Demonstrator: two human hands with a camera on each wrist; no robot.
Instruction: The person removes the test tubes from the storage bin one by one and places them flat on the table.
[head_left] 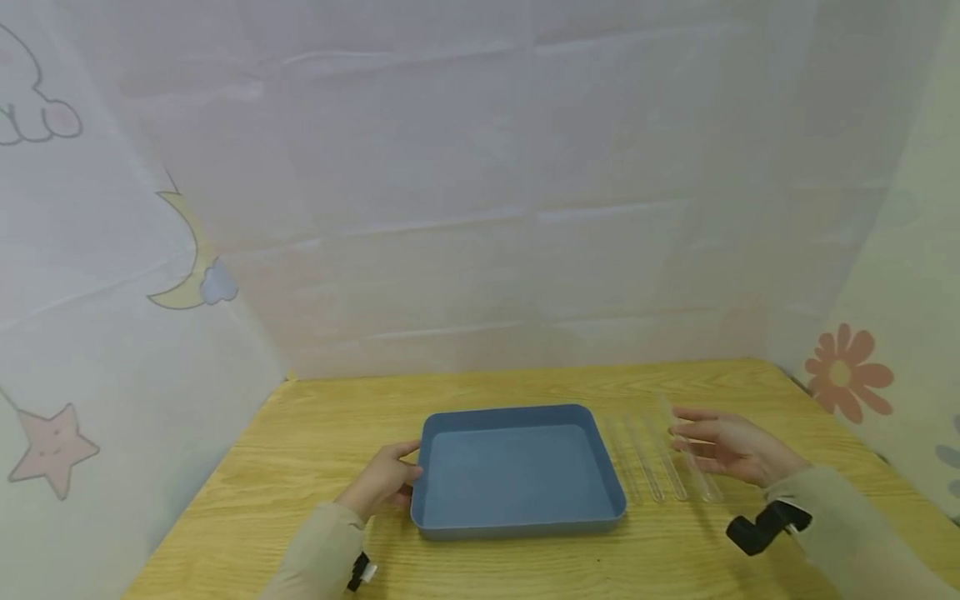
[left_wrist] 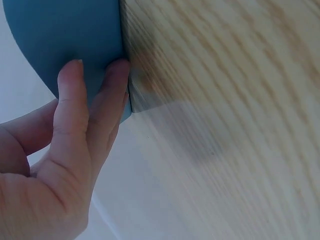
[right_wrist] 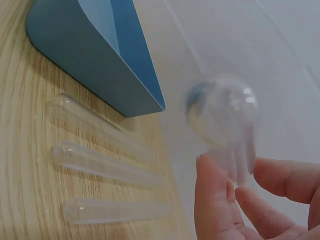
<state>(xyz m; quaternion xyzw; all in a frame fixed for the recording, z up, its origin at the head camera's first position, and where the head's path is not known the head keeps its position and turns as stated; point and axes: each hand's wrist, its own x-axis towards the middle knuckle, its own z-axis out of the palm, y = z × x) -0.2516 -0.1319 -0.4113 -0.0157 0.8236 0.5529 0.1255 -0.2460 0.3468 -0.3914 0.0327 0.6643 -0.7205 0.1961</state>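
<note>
A shallow blue tray [head_left: 517,475] stands on the wooden table. My left hand [head_left: 387,477] holds the tray's left side, fingertips [left_wrist: 72,75] against the outer wall and the thumb at the rim. To the right of the tray, my right hand [head_left: 738,447] grips a clear test tube [head_left: 693,462] between fingers and thumb. In the right wrist view its rounded end [right_wrist: 222,110] points at the camera, raised from the table. Three more clear test tubes [right_wrist: 107,165] lie side by side on the table between the tray and my right hand.
The wooden table [head_left: 322,425] meets a pale sheet [head_left: 495,283] hung along the back. More printed sheets, one with an orange flower [head_left: 840,372], stand at both sides.
</note>
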